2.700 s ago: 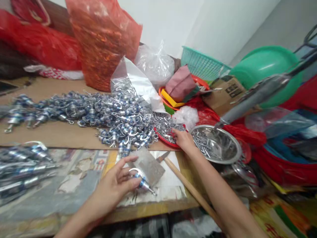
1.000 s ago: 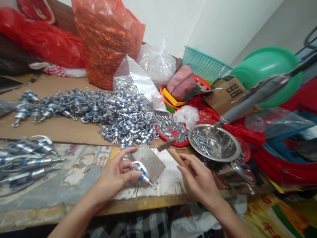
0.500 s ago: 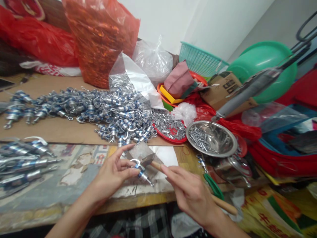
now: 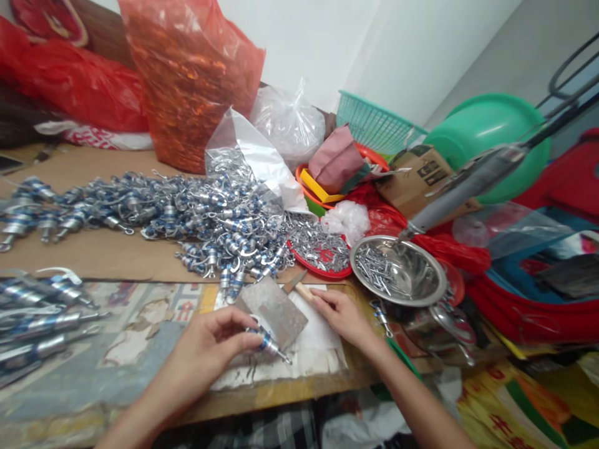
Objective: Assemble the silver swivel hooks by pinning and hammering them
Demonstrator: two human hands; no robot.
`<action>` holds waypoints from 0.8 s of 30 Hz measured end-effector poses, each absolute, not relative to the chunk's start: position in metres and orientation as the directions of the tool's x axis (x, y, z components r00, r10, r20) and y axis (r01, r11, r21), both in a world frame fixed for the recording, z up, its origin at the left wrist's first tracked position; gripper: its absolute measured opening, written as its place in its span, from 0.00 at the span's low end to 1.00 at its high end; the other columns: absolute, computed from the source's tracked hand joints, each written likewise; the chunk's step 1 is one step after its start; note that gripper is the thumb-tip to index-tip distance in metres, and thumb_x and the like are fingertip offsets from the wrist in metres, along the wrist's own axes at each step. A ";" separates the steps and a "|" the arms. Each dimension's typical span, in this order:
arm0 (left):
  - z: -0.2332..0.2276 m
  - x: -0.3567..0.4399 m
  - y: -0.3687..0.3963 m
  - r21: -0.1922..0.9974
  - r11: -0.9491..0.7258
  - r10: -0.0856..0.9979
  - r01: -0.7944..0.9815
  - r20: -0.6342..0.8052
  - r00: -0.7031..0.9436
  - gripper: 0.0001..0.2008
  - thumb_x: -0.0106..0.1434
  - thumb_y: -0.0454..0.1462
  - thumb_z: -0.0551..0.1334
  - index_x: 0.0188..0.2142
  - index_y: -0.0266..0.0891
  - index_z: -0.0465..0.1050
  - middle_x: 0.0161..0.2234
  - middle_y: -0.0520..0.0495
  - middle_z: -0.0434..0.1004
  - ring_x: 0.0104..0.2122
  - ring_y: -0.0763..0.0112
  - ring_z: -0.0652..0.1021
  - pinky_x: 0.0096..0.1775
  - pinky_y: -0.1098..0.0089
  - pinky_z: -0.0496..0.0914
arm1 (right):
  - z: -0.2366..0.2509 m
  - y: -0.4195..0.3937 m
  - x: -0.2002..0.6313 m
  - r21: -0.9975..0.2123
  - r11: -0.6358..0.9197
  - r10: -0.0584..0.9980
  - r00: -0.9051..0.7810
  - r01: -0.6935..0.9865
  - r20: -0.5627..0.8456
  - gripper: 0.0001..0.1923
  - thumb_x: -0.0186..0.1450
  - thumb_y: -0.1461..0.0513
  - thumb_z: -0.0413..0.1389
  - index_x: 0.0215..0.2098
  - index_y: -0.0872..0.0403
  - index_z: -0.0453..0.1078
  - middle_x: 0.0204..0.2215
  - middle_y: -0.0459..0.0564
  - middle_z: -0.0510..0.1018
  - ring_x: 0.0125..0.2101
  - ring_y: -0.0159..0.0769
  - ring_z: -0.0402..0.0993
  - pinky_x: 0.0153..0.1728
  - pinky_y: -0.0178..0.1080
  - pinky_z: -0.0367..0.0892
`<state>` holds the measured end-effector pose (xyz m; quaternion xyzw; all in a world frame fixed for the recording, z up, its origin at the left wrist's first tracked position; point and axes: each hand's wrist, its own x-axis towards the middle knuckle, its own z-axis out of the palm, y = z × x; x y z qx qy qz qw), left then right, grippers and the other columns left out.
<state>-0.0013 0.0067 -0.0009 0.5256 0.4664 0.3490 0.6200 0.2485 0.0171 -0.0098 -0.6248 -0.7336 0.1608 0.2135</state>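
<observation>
My left hand [image 4: 219,343] pinches a small blue-and-silver metal fitting [image 4: 266,342] with a curved silver lever and a ringed tip pointing down right. The fitting is at the near edge of a grey metal block [image 4: 276,312] standing on white paper [image 4: 322,333]. My right hand [image 4: 341,315] is closed on the wooden handle of a hammer [image 4: 305,291], whose dark, tapered head is at the block's far right corner. The rest of the handle is hidden by my hand and forearm. Whether the head rests on anything, I cannot tell.
Many similar fittings [image 4: 210,218] are heaped on cardboard behind my hands; several more [image 4: 42,324] lie at left. At right are a red plate [image 4: 345,270] of small metal parts, a steel bowl [image 4: 421,274] of pins and a grey metal arm [image 4: 468,181]. Bags and baskets stand behind.
My right hand has moved the hammer away from the fitting, up and right, off the block's middle. My left hand still holds the fitting, now slightly lower. The view has shifted a little.
</observation>
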 end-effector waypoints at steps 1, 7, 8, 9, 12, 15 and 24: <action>-0.001 -0.002 0.006 0.985 0.152 0.937 0.086 -0.172 0.303 0.02 0.46 0.35 0.65 0.21 0.39 0.74 0.25 0.47 0.78 0.28 0.64 0.76 0.35 0.66 0.68 | -0.008 0.027 0.252 -0.405 0.154 0.985 -0.108 0.901 0.133 0.14 0.63 0.61 0.47 0.44 0.53 0.71 0.37 0.51 0.77 0.37 0.36 0.72 0.40 0.39 0.66; 0.001 -0.001 0.005 0.960 -0.146 0.966 0.241 0.085 0.244 0.03 0.47 0.35 0.65 0.19 0.42 0.76 0.30 0.47 0.73 0.34 0.63 0.74 0.37 0.67 0.66 | -0.002 0.102 0.266 -0.101 -0.125 0.976 0.141 0.987 0.168 0.13 0.58 0.71 0.49 0.36 0.58 0.73 0.33 0.60 0.76 0.39 0.44 0.71 0.41 0.42 0.63; 0.001 0.000 0.005 0.954 -0.159 0.966 0.253 0.097 0.240 0.03 0.47 0.34 0.65 0.19 0.43 0.76 0.29 0.47 0.73 0.32 0.63 0.73 0.37 0.67 0.66 | -0.003 0.112 0.267 -0.096 -0.144 0.976 0.157 0.985 0.151 0.12 0.56 0.72 0.51 0.33 0.59 0.74 0.31 0.60 0.76 0.38 0.45 0.72 0.40 0.43 0.63; 0.002 0.000 0.004 0.953 -0.163 0.967 0.255 0.102 0.235 0.03 0.46 0.34 0.65 0.19 0.43 0.76 0.27 0.48 0.73 0.31 0.64 0.73 0.36 0.67 0.66 | -0.004 0.120 0.268 -0.096 -0.156 0.975 0.169 0.983 0.141 0.11 0.54 0.73 0.52 0.31 0.59 0.74 0.30 0.61 0.76 0.38 0.46 0.72 0.40 0.43 0.63; 0.004 0.000 0.003 0.960 -0.151 0.966 0.234 0.094 0.240 0.03 0.46 0.33 0.65 0.20 0.44 0.78 0.25 0.48 0.74 0.29 0.64 0.74 0.34 0.68 0.67 | -0.003 0.127 0.268 -0.141 -0.142 0.976 0.162 0.980 0.147 0.12 0.52 0.73 0.53 0.32 0.60 0.74 0.34 0.62 0.75 0.40 0.47 0.71 0.41 0.43 0.63; 0.003 -0.001 0.002 0.961 -0.154 0.956 0.229 0.088 0.278 0.05 0.49 0.34 0.63 0.24 0.46 0.79 0.26 0.48 0.76 0.29 0.64 0.74 0.33 0.69 0.67 | 0.005 0.107 0.258 -0.234 -0.075 0.977 0.119 0.969 0.178 0.12 0.56 0.70 0.52 0.36 0.59 0.73 0.38 0.58 0.75 0.40 0.42 0.71 0.41 0.40 0.64; -0.010 0.004 -0.001 0.972 -0.068 0.994 0.224 0.045 0.104 0.14 0.44 0.35 0.67 0.34 0.45 0.77 0.28 0.50 0.78 0.29 0.63 0.75 0.36 0.67 0.68 | 0.017 -0.006 0.163 -0.921 0.314 0.942 -0.201 0.232 0.270 0.07 0.54 0.68 0.58 0.29 0.52 0.76 0.25 0.48 0.77 0.27 0.30 0.72 0.29 0.33 0.68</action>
